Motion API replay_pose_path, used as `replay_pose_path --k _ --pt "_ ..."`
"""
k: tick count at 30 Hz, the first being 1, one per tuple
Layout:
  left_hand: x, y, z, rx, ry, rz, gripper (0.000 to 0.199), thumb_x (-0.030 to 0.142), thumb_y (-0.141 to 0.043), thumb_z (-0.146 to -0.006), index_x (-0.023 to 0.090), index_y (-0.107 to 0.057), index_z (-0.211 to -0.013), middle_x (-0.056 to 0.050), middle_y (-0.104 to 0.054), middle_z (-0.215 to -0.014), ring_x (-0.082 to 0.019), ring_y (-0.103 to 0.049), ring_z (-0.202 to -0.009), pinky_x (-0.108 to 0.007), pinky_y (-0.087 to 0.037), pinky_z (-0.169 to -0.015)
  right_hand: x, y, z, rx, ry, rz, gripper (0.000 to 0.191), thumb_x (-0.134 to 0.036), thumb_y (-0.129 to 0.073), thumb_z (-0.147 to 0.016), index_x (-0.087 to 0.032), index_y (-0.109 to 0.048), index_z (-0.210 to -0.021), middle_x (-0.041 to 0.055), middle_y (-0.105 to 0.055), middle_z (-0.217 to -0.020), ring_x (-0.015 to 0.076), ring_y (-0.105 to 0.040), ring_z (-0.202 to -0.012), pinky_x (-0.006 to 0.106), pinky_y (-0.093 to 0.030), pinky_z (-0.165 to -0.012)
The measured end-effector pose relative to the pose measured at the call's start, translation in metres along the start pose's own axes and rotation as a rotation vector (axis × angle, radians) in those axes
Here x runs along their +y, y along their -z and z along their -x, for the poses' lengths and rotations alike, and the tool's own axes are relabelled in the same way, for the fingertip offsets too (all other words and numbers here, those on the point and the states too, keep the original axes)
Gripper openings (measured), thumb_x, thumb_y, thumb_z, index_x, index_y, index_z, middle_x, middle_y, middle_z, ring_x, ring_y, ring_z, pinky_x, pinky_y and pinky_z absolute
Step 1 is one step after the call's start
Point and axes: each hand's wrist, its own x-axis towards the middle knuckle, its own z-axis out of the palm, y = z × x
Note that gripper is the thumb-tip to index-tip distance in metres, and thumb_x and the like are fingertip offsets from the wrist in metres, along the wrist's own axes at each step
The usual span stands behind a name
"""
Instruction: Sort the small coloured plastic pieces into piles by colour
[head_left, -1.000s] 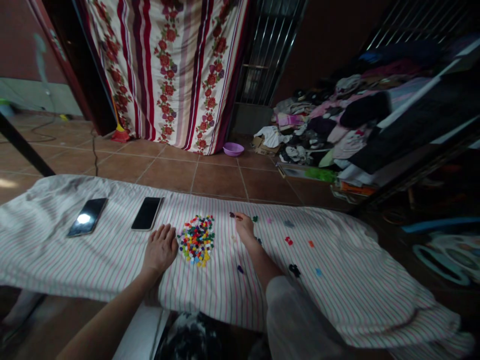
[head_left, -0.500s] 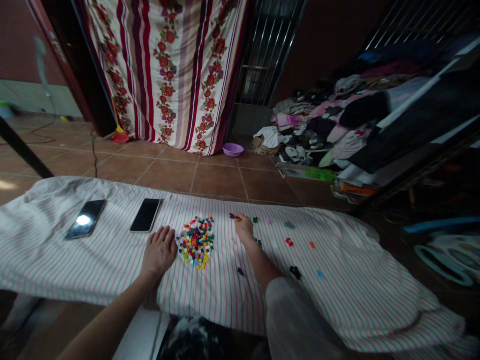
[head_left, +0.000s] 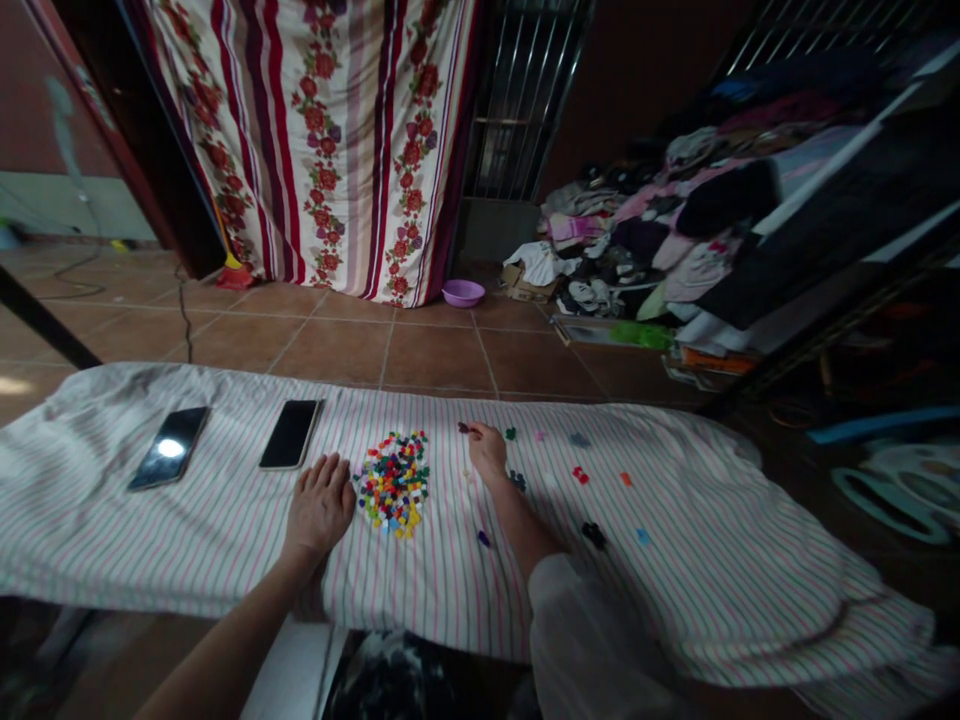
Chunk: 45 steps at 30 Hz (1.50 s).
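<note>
My left hand (head_left: 321,502) lies flat on the striped cloth (head_left: 225,540), fingers stretched out, holding nothing. Right beside its fingertips spreads a pile of small colourful cubes (head_left: 394,485). Beyond the pile's right side, my right hand (head_left: 489,452) has its fingers pinched at a few dark brown cubes (head_left: 464,428) by the cloth's far side; how many it grips is hidden. Close by are green cubes (head_left: 511,433), dark teal cubes (head_left: 517,481), cream cubes (head_left: 466,475) and a purple cube group (head_left: 484,539).
Farther right lie pink (head_left: 540,436), grey (head_left: 579,439), red (head_left: 580,475), orange (head_left: 626,479), black (head_left: 594,535) and light blue cubes (head_left: 643,537). Two phones, one dark (head_left: 290,435) and one reflecting light (head_left: 169,448), rest at left. A purple basin (head_left: 463,293) stands on the floor.
The view has shifted slightly. My right hand stays pinched at the dark brown cubes, and my left hand keeps lying flat beside the pile.
</note>
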Motion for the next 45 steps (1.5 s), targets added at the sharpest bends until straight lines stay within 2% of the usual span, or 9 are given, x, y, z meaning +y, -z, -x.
replay_pose_path --k 11,17,23,26,31,41,45 --pt "0.0 0.0 0.0 -0.008 0.006 0.03 0.043 0.032 -0.036 -0.092 0.018 -0.064 -0.122 -0.013 -0.063 -0.134 -0.029 -0.052 -0.131 -0.046 -0.039 -0.107 -0.002 -0.004 -0.001 -0.027 -0.068 -0.094 0.043 -0.01 -0.047 -0.079 -0.022 -0.075 -0.109 0.0065 -0.075 -0.105 0.0203 -0.067 -0.105 0.029 -0.048 -0.097" --pt "0.0 0.003 -0.001 -0.038 0.0 0.048 0.045 0.033 -0.036 -0.093 0.014 -0.064 -0.123 -0.015 -0.062 -0.134 -0.031 -0.051 -0.131 -0.047 -0.038 -0.108 -0.003 -0.003 0.004 -0.043 -0.092 -0.212 0.045 -0.012 -0.043 -0.082 -0.022 -0.072 -0.115 0.0062 -0.074 -0.111 0.019 -0.066 -0.11 0.031 -0.047 -0.101" --pt "0.0 0.002 -0.001 -0.011 -0.005 0.041 0.043 0.032 -0.037 -0.091 0.019 -0.065 -0.121 -0.013 -0.064 -0.132 -0.029 -0.052 -0.13 -0.046 -0.039 -0.107 0.004 -0.002 0.007 -0.086 -0.118 -0.293 0.049 -0.011 -0.044 -0.08 -0.023 -0.067 -0.122 0.0055 -0.074 -0.111 0.0182 -0.067 -0.109 0.033 -0.048 -0.1" --pt "-0.001 0.001 -0.001 0.001 -0.005 0.031 0.042 0.033 -0.037 -0.092 0.019 -0.065 -0.12 -0.012 -0.065 -0.131 -0.028 -0.053 -0.129 -0.045 -0.04 -0.107 0.007 -0.003 0.008 -0.088 -0.103 -0.286 0.054 -0.008 -0.042 -0.079 -0.024 -0.064 -0.126 0.0041 -0.073 -0.112 0.0157 -0.067 -0.109 0.029 -0.049 -0.098" --pt "0.0 0.002 -0.001 -0.028 0.0 0.034 0.045 0.033 -0.035 -0.092 0.015 -0.064 -0.122 -0.015 -0.063 -0.133 -0.03 -0.052 -0.13 -0.047 -0.04 -0.106 0.009 -0.007 0.008 -0.042 -0.089 -0.307 0.059 -0.004 -0.039 -0.075 -0.018 -0.061 -0.128 0.0087 -0.069 -0.117 0.0144 -0.068 -0.104 0.028 -0.051 -0.097" --pt "0.001 0.006 -0.002 -0.056 0.016 0.052 0.046 0.033 -0.034 -0.093 0.015 -0.063 -0.123 -0.014 -0.061 -0.136 -0.03 -0.05 -0.131 -0.047 -0.037 -0.108 0.014 -0.009 0.01 -0.077 -0.035 -0.335 0.063 -0.006 -0.041 -0.073 -0.026 -0.06 -0.129 0.0035 -0.07 -0.118 0.0149 -0.066 -0.108 0.032 -0.05 -0.099" --pt "0.002 0.006 -0.002 -0.06 0.03 0.057 0.045 0.033 -0.035 -0.092 0.016 -0.063 -0.123 -0.014 -0.061 -0.136 -0.03 -0.05 -0.132 -0.046 -0.038 -0.108 0.014 -0.007 0.011 -0.071 -0.058 -0.371 0.058 -0.007 -0.042 -0.075 -0.025 -0.062 -0.126 0.0042 -0.071 -0.113 0.0155 -0.066 -0.106 0.031 -0.05 -0.099"
